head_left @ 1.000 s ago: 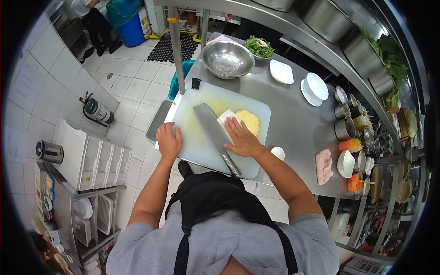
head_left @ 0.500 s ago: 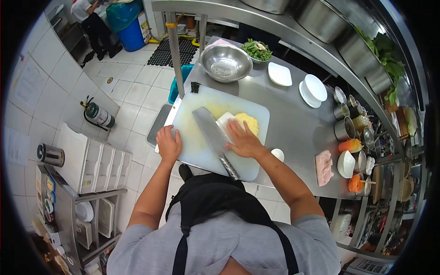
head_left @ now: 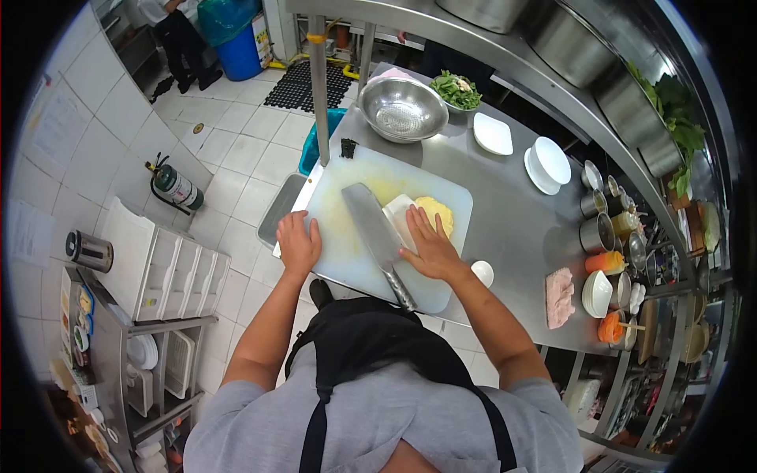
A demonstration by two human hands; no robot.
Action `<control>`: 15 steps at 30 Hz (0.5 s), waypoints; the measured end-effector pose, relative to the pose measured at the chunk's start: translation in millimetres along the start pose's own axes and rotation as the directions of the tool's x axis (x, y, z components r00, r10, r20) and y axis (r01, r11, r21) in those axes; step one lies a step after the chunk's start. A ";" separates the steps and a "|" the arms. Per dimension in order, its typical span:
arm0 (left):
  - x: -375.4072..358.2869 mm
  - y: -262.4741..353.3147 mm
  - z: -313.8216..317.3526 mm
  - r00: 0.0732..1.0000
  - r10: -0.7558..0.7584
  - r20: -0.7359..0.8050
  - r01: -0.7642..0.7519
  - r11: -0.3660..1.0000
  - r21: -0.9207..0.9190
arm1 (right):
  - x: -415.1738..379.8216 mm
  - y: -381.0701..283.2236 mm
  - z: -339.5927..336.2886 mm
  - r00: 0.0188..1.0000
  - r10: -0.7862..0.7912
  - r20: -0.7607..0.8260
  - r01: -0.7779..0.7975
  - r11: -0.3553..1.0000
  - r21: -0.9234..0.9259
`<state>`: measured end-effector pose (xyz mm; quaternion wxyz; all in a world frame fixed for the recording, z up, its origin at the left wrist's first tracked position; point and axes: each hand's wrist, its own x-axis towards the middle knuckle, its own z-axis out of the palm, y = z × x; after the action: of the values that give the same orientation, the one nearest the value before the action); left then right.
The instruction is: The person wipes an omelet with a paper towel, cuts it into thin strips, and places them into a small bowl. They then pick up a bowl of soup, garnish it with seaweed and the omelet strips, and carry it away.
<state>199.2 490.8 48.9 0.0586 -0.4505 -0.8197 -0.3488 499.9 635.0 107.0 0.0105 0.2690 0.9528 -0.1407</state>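
Note:
On the steel counter lies a pale cutting board [head_left: 331,229] with a yellowish stain. A wide cleaver [head_left: 371,225] rests flat across it, its handle toward my body. My right hand [head_left: 432,246] lies spread over a white flat piece [head_left: 400,217], fingertips reaching the yellow mass [head_left: 438,214] beside it. My left hand [head_left: 299,243] rests with fingers apart on the board's left edge, holding nothing. A small dark clump [head_left: 348,147] sits at the board's far left corner.
Behind the board stand a metal bowl [head_left: 403,110] and a bowl of greens [head_left: 456,91]. White dishes [head_left: 493,134], a small white cup [head_left: 482,273], a pink cloth [head_left: 560,298] and sauce containers [head_left: 603,262] are to the right. A person [head_left: 177,43] stands far left.
The whole view has shifted slightly, so the board and counter appear a little farther right. Both hands keep nearly the same places on the board.

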 end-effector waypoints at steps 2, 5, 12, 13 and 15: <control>-2.9 -2.1 -0.7 1.000 0.000 -0.005 0.000 1.000 0.000 | -10.7 -4.9 4.6 0.999 0.042 -0.029 -0.041 0.999 0.037; -0.3 1.7 -1.4 1.000 -0.005 0.020 0.005 1.000 0.003 | -15.3 8.9 19.0 1.000 0.006 -0.006 -0.006 0.999 0.041; 0.4 3.8 -2.4 0.999 0.002 0.047 -0.003 1.000 0.018 | -2.1 54.5 -4.5 0.808 0.543 -0.229 -0.229 0.647 0.727; 0.1 3.7 -2.7 0.999 0.000 0.045 -0.001 1.000 0.020 | -1.7 77.1 0.5 0.757 0.601 -0.258 -0.197 0.585 0.787; 0.1 2.8 -2.5 0.999 0.005 0.040 -0.006 1.000 0.018 | -6.7 89.7 -22.1 0.737 0.597 -0.318 -0.228 0.662 0.714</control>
<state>200.8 490.3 52.3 0.0473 -0.4590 -0.8227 -0.3320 553.1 710.8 105.3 -0.3092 0.5019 0.7200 -0.3661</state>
